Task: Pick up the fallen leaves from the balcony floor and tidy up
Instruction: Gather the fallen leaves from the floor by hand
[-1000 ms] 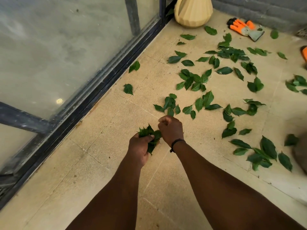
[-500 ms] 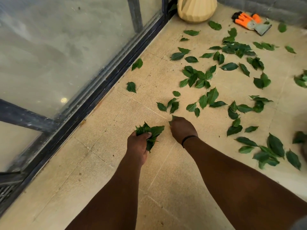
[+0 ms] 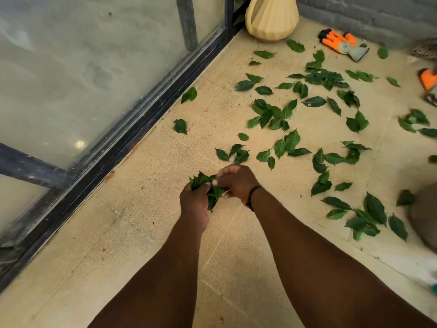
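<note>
My left hand (image 3: pixel 194 201) grips a bunch of green leaves (image 3: pixel 205 184) just above the beige tiled floor (image 3: pixel 146 223). My right hand (image 3: pixel 237 182), with a black band on its wrist, is pressed against the same bunch, its fingers curled onto the leaves. Just beyond my hands lie three loose leaves (image 3: pixel 233 153). Several more fallen leaves (image 3: pixel 272 116) are scattered over the floor ahead and to the right, with another cluster (image 3: pixel 369 216) at the right.
A dark-framed glass door (image 3: pixel 94 74) runs along the left. A cream ribbed pot (image 3: pixel 272 17) stands in the far corner. An orange and grey glove (image 3: pixel 343 43) lies by the grey wall; another orange glove (image 3: pixel 429 82) shows at the right edge.
My right hand went down to the floor half a second ago, then came back to the bunch in my left hand. Fewer leaves lie in the cluster just ahead of my hands.
</note>
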